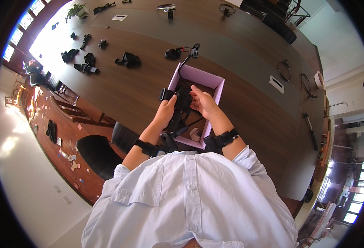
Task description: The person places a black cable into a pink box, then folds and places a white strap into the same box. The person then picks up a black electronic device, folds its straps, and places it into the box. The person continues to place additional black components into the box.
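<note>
Between my hands, over a pink open-topped box (200, 77), is a black strapped device (184, 97); its exact kind is unclear. My left hand (165, 112) grips its left side, thumb on top, beside a black strap end (166, 94). My right hand (204, 103) is at its right side, fingers apart and fingertips close to it; whether they touch is hard to see. A black jointed arm (182, 130) lies below the device, across the near part of the box. A pale crumpled piece (195, 135) rests in the box's near right corner.
The long brown table (247, 102) bears several black strapped devices (129, 59) at the left. A clamp-like black piece (195, 51) stands beyond the box. Cable loops (284, 70) and a black rod (311, 131) lie at the right. Black chairs (99, 155) line the left edge.
</note>
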The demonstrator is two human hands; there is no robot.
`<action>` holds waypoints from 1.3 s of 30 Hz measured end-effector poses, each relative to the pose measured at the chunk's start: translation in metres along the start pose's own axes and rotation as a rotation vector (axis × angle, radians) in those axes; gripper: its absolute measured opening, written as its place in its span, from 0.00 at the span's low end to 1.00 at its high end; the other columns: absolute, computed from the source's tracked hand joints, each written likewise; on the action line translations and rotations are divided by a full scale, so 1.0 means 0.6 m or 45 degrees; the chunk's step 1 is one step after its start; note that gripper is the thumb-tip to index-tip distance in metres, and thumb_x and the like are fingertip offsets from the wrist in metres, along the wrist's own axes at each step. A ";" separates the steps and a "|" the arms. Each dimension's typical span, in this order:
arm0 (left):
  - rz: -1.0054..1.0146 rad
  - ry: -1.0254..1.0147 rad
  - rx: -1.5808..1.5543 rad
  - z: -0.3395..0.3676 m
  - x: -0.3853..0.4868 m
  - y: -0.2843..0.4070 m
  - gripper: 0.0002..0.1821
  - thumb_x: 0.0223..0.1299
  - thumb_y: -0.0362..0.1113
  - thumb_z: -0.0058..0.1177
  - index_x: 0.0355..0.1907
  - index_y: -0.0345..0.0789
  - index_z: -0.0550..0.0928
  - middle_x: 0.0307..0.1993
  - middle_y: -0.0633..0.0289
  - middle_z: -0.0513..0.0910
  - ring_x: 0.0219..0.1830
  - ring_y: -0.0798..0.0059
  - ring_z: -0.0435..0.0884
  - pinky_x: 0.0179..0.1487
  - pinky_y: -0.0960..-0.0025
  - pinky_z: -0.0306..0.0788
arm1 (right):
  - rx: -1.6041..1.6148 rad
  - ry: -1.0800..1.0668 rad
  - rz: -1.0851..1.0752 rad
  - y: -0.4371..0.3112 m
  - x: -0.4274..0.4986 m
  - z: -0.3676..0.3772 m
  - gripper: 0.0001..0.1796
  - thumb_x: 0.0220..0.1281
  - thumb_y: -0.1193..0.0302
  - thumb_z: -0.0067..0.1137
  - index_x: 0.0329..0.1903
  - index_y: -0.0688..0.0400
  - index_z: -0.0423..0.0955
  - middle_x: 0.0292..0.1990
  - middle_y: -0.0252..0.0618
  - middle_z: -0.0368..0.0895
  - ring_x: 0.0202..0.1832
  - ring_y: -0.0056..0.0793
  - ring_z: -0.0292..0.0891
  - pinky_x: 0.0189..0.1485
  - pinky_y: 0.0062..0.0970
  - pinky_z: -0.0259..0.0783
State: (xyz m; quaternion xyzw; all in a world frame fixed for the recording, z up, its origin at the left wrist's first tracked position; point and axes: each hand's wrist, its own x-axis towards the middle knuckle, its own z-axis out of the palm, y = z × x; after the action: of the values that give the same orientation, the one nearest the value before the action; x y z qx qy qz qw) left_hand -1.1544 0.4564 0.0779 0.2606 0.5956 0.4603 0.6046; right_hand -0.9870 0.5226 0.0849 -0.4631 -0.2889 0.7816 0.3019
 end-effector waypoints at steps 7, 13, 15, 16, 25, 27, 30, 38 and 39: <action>-0.002 -0.172 0.064 0.004 -0.007 0.000 0.20 0.69 0.48 0.44 0.38 0.29 0.77 0.24 0.63 0.77 0.22 0.76 0.78 0.24 0.74 0.72 | 0.495 0.377 -0.309 0.033 0.019 0.016 0.37 0.48 0.84 0.62 0.59 0.54 0.53 0.45 0.38 0.71 0.39 0.30 0.72 0.43 0.29 0.69; 0.109 -0.068 0.070 0.022 -0.010 0.009 0.21 0.69 0.47 0.43 0.37 0.28 0.77 0.21 0.62 0.77 0.19 0.75 0.78 0.21 0.72 0.72 | 0.175 0.272 -0.714 0.026 -0.001 0.034 0.33 0.52 0.88 0.53 0.63 0.61 0.57 0.54 0.41 0.72 0.51 0.30 0.73 0.54 0.26 0.69; 0.013 -0.031 0.191 0.019 -0.004 0.015 0.20 0.69 0.46 0.42 0.39 0.28 0.77 0.23 0.60 0.78 0.20 0.73 0.79 0.22 0.70 0.73 | -0.201 0.005 -0.821 0.020 -0.011 0.035 0.29 0.54 0.88 0.50 0.61 0.62 0.63 0.54 0.39 0.73 0.53 0.27 0.73 0.56 0.24 0.68; -0.028 -0.039 0.196 0.016 -0.002 0.017 0.20 0.70 0.45 0.42 0.40 0.28 0.76 0.24 0.59 0.78 0.21 0.72 0.80 0.22 0.70 0.74 | -0.379 -0.028 -0.902 0.025 -0.016 0.042 0.22 0.55 0.88 0.47 0.54 0.62 0.71 0.49 0.36 0.76 0.53 0.23 0.73 0.58 0.21 0.67; -0.099 -0.217 -0.393 -0.022 0.011 0.020 0.17 0.69 0.46 0.42 0.52 0.37 0.74 0.36 0.59 0.79 0.35 0.74 0.79 0.34 0.70 0.77 | -1.281 -0.202 -1.306 0.019 -0.046 0.032 0.23 0.50 0.89 0.43 0.48 0.60 0.78 0.49 0.43 0.81 0.62 0.39 0.69 0.69 0.33 0.57; -0.072 -0.262 -0.315 -0.028 0.010 0.023 0.18 0.69 0.45 0.45 0.55 0.37 0.72 0.39 0.61 0.79 0.38 0.76 0.78 0.38 0.71 0.76 | -1.245 -0.230 -1.255 0.019 -0.044 0.028 0.23 0.50 0.88 0.42 0.47 0.60 0.78 0.48 0.44 0.81 0.61 0.39 0.70 0.68 0.33 0.58; -0.076 -0.323 -0.077 -0.036 -0.001 0.034 0.20 0.67 0.41 0.49 0.59 0.37 0.71 0.42 0.63 0.78 0.40 0.78 0.77 0.42 0.74 0.74 | -0.865 -0.356 -0.896 0.007 -0.031 0.021 0.19 0.52 0.85 0.41 0.42 0.64 0.80 0.49 0.44 0.81 0.57 0.37 0.73 0.63 0.29 0.63; -0.083 -0.720 0.853 -0.027 -0.031 0.084 0.18 0.64 0.41 0.51 0.51 0.31 0.76 0.38 0.68 0.77 0.38 0.83 0.75 0.39 0.76 0.71 | -0.599 -0.727 -0.103 -0.035 -0.016 0.033 0.14 0.61 0.72 0.58 0.49 0.61 0.77 0.44 0.30 0.80 0.46 0.17 0.73 0.53 0.19 0.67; -0.087 -0.694 0.784 -0.028 -0.030 0.083 0.18 0.65 0.40 0.51 0.52 0.31 0.76 0.38 0.68 0.77 0.38 0.83 0.75 0.40 0.77 0.71 | -0.512 -0.718 -0.149 -0.034 -0.019 0.036 0.14 0.61 0.73 0.58 0.49 0.61 0.77 0.44 0.30 0.81 0.46 0.16 0.73 0.54 0.19 0.67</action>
State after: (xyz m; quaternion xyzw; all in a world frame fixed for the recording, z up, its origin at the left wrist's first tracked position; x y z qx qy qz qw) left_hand -1.1802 0.4589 0.1271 0.5219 0.5318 0.1543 0.6488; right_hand -0.9978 0.5240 0.1148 -0.2619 -0.5352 0.7876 0.1571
